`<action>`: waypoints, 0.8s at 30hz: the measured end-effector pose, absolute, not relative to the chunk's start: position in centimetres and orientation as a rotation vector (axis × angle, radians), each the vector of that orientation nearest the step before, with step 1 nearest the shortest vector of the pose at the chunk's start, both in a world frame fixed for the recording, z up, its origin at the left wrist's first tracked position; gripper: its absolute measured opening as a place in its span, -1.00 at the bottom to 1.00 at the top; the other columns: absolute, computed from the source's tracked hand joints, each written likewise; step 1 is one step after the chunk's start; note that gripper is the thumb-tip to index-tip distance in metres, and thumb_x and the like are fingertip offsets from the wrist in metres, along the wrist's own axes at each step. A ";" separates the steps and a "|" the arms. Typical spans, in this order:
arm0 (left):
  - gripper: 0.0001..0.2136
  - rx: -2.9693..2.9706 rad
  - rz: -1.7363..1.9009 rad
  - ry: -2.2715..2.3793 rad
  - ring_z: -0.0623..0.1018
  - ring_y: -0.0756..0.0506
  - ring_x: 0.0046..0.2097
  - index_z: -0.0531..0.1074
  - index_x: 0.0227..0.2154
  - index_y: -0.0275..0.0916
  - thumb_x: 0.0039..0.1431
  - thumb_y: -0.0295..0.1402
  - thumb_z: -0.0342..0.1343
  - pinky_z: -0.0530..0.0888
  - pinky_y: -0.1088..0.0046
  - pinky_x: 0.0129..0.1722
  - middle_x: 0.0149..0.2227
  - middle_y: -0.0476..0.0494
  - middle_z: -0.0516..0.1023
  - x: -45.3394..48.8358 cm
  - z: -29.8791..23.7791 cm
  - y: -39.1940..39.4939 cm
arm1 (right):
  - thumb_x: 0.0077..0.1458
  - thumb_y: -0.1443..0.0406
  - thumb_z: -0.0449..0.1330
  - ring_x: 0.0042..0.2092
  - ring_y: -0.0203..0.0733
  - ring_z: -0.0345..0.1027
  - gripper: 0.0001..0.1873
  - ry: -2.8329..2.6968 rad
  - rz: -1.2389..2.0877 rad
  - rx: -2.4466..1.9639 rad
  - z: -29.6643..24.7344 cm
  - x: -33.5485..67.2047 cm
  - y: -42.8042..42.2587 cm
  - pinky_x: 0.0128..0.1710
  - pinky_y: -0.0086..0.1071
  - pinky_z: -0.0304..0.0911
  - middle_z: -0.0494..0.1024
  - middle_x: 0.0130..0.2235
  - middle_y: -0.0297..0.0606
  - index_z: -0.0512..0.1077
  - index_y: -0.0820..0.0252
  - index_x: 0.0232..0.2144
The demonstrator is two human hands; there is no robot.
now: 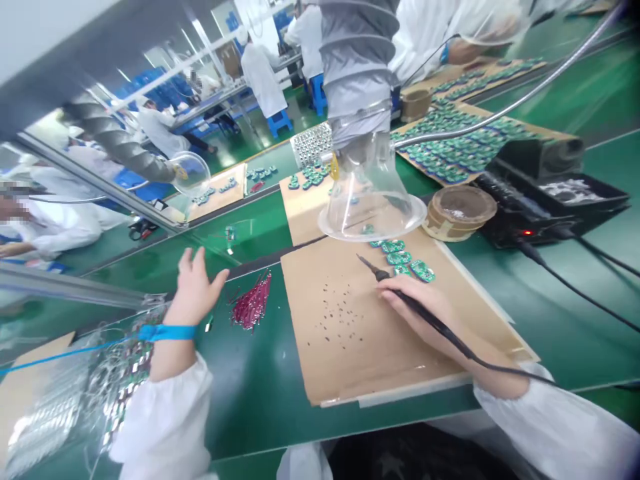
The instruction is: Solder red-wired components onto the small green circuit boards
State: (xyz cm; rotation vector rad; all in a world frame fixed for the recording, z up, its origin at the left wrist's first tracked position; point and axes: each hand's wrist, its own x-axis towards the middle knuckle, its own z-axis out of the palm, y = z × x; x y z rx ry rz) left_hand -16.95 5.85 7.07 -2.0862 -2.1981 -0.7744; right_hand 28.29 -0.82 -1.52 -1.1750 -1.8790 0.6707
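Observation:
In my right hand (423, 310) is a soldering iron (405, 293), its tip pointing up and left above a brown cardboard sheet (360, 373). Dark specks and burn marks dot that sheet. Several green circuit boards (397, 257) lie on it just beyond the iron. My left hand (196, 287), with a blue wrist strap (167, 332), is stretched out over the green bench with thumb and fingers apart and nothing in it. To its right lies a bundle of thin red wires (251, 303). A small board (230, 233) rests beyond the fingertips.
A clear fume hood (373, 213) hangs low over the cardboard. At the right stand a round tub (459, 210) and a black soldering station (540, 200) with cables. Many boards cover a far sheet (450, 140). Bagged parts (120, 380) lie at left; co-workers sit beyond.

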 end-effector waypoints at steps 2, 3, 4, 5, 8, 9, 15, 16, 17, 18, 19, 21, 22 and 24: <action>-0.51 -2.161 -0.725 -2.222 0.34 -0.44 0.31 0.39 0.13 -0.23 0.14 -0.31 0.31 0.38 -0.12 0.25 0.16 -0.34 0.34 -16.7 5.5 5.2 | 0.38 0.25 0.11 -0.09 -0.02 0.55 -0.83 -1.975 0.534 -1.152 -0.6 28.3 0.8 -0.05 -0.11 0.43 0.61 -0.12 -0.15 0.48 0.07 -0.07; -0.58 -2.207 -0.696 -2.237 0.45 -0.37 0.21 0.43 0.09 -0.22 0.18 -0.29 0.28 0.46 -0.04 0.18 0.09 -0.32 0.39 -16.1 4.5 4.8 | 0.36 0.26 0.10 -0.08 0.02 0.55 -0.81 -2.025 0.472 -1.141 -0.2 28.4 1.8 -0.05 -0.08 0.44 0.61 -0.11 -0.12 0.47 0.08 -0.06; -0.65 -2.245 -0.675 -2.251 0.51 -0.31 0.11 0.47 0.04 -0.21 0.22 -0.27 0.25 0.51 0.04 0.11 0.03 -0.29 0.43 -15.4 3.3 4.3 | 0.35 0.26 0.11 -0.07 0.07 0.55 -0.79 -2.072 0.406 -1.128 0.1 28.5 2.9 -0.04 -0.03 0.44 0.61 -0.08 -0.07 0.47 0.10 -0.03; -0.70 -2.278 -0.662 -2.264 0.55 -0.26 0.04 0.49 0.01 -0.21 0.25 -0.25 0.22 0.54 0.12 0.06 -0.01 -0.27 0.45 -14.7 2.1 4.0 | 0.32 0.27 0.12 -0.03 0.12 0.55 -0.76 -2.118 0.339 -1.116 0.2 28.7 4.1 -0.01 0.01 0.44 0.61 -0.04 -0.03 0.46 0.12 0.00; -0.80 -2.298 -0.666 -2.315 0.57 -0.21 -0.05 0.52 -0.10 -0.21 0.27 -0.27 0.19 0.53 0.21 0.00 -0.10 -0.22 0.49 -13.2 -0.7 3.4 | 0.28 0.31 0.12 0.13 0.21 0.47 -0.62 -2.242 0.149 -1.105 -0.6 29.4 7.6 0.13 0.11 0.34 0.58 0.10 0.02 0.42 0.14 0.12; -0.84 -2.285 -0.677 -2.335 0.57 -0.20 -0.07 0.52 -0.15 -0.21 0.28 -0.28 0.18 0.51 0.21 0.00 -0.13 -0.20 0.50 -13.0 -1.3 3.4 | 0.27 0.31 0.11 0.16 0.23 0.44 -0.60 -2.269 0.086 -1.109 -1.1 29.5 8.6 0.15 0.13 0.32 0.57 0.11 0.03 0.41 0.16 0.14; -0.90 -2.221 -0.770 -2.419 0.52 -0.15 -0.22 0.47 -0.37 -0.21 0.26 -0.35 0.13 0.45 0.30 -0.12 -0.31 -0.12 0.48 -13.1 -1.8 4.4 | 0.28 0.33 0.08 0.09 0.17 0.49 -0.66 -2.317 0.024 -1.120 -2.7 28.2 9.6 0.16 0.13 0.24 0.62 0.05 0.00 0.44 0.17 0.06; -0.90 -2.220 -0.790 -2.426 0.51 -0.14 -0.22 0.48 -0.38 -0.21 0.25 -0.36 0.14 0.44 0.32 -0.12 -0.32 -0.11 0.49 -13.2 -1.7 4.6 | 0.28 0.34 0.08 0.07 0.15 0.51 -0.68 -2.331 0.063 -1.105 -2.3 27.7 8.8 0.17 0.15 0.22 0.62 0.03 -0.03 0.44 0.16 0.05; -0.90 -2.215 -0.811 -2.435 0.51 -0.13 -0.23 0.49 -0.38 -0.21 0.24 -0.36 0.15 0.43 0.33 -0.12 -0.32 -0.11 0.50 -13.2 -1.6 4.7 | 0.29 0.34 0.08 0.05 0.14 0.51 -0.69 -2.347 0.111 -1.079 -1.9 27.2 7.8 0.18 0.18 0.19 0.63 0.02 -0.04 0.45 0.16 0.04; -0.90 -2.207 -0.835 -2.448 0.51 -0.12 -0.25 0.51 -0.39 -0.21 0.23 -0.35 0.15 0.43 0.33 -0.13 -0.33 -0.10 0.51 -13.3 -1.5 4.7 | 0.29 0.35 0.08 0.03 0.12 0.52 -0.70 -2.365 0.149 -1.050 -1.4 26.8 6.7 0.22 0.20 0.15 0.63 0.01 -0.08 0.45 0.13 0.03; -0.89 -2.196 -0.861 -2.466 0.50 -0.11 -0.28 0.53 -0.39 -0.21 0.22 -0.33 0.17 0.43 0.34 -0.15 -0.34 -0.09 0.53 -13.4 -1.4 4.7 | 0.30 0.36 0.08 0.02 0.07 0.52 -0.70 -2.397 0.198 -1.008 -1.0 26.3 5.5 0.24 0.18 0.15 0.63 -0.01 -0.14 0.45 0.09 0.03; -0.86 -2.164 -0.928 -2.508 0.50 -0.10 -0.31 0.56 -0.41 -0.20 0.20 -0.28 0.19 0.43 0.35 -0.19 -0.34 -0.09 0.56 -13.8 -1.4 4.6 | 0.30 0.38 0.07 0.03 0.06 0.49 -0.65 -2.423 0.416 -0.928 -0.4 25.6 2.9 0.15 0.09 0.28 0.61 0.01 -0.16 0.43 0.03 0.09; -0.84 -2.144 -0.971 -2.530 0.51 -0.10 -0.32 0.58 -0.41 -0.20 0.19 -0.25 0.20 0.43 0.36 -0.20 -0.33 -0.09 0.58 -14.0 -1.4 4.4 | 0.30 0.39 0.07 0.04 0.07 0.48 -0.62 -2.420 0.506 -0.903 -0.2 25.3 1.7 0.10 0.06 0.33 0.60 0.02 -0.17 0.42 -0.01 0.10; -0.82 -2.092 -1.075 -2.565 0.54 -0.10 -0.31 0.60 -0.40 -0.21 0.18 -0.22 0.21 0.45 0.37 -0.21 -0.31 -0.10 0.62 -14.4 -1.5 4.2 | 0.31 0.41 0.06 0.06 0.07 0.46 -0.57 -2.436 0.646 -0.859 -0.2 24.8 -0.3 0.05 0.02 0.38 0.58 0.04 -0.17 0.40 -0.06 0.15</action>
